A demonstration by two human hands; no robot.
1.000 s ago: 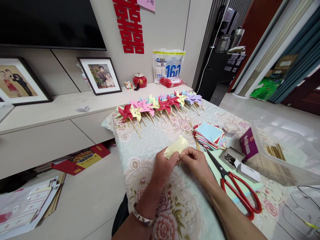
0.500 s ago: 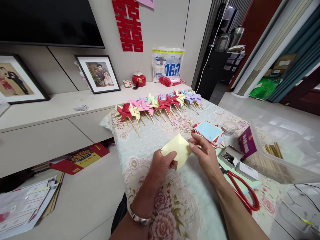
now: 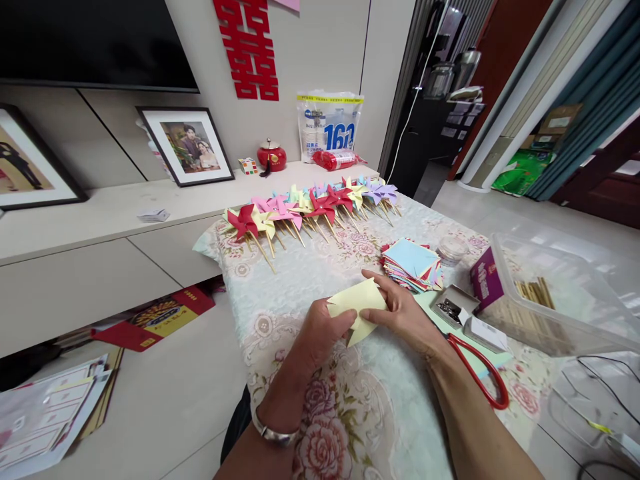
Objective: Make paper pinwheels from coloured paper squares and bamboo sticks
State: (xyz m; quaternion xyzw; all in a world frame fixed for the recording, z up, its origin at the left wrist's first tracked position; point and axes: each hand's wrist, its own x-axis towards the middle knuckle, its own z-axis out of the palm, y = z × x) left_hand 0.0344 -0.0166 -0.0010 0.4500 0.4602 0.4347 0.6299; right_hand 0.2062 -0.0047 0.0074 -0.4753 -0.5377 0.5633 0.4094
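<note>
Taking the stack of paper squares [image 3: 411,260] as our landmark, we hold the pale yellow sheet [image 3: 356,299] nearer to us and to the left of it, above the flowered cloth of the bench [image 3: 295,283]. Our left hand [image 3: 323,328] has the sheet in its grip by the left part, thumb pressed across the face and fingers mostly hidden beneath. Our right hand [image 3: 395,305] pinches the right part in a narrow grip, thumb on the near face and a finger reaching up by the top corner, just beside the stack. The sheet bends, and a pointed flap hangs below our thumbs. Beyond the stack and to its left, we have rows of finished pinwheels [image 3: 320,203] on wooden stems, in red, pink, yellow, purple and blue. Just right of the stack stands a clear round tub [image 3: 453,249]; nearer to us than the stack, on its right, lie an open box of small metal pieces [image 3: 453,305], a small white box [image 3: 485,335] and red-handled scissors [image 3: 495,387], partly behind our right arm. Well right of the stack, a clear plastic bin [image 3: 555,337] holds wooden sticks [image 3: 536,293].
</note>
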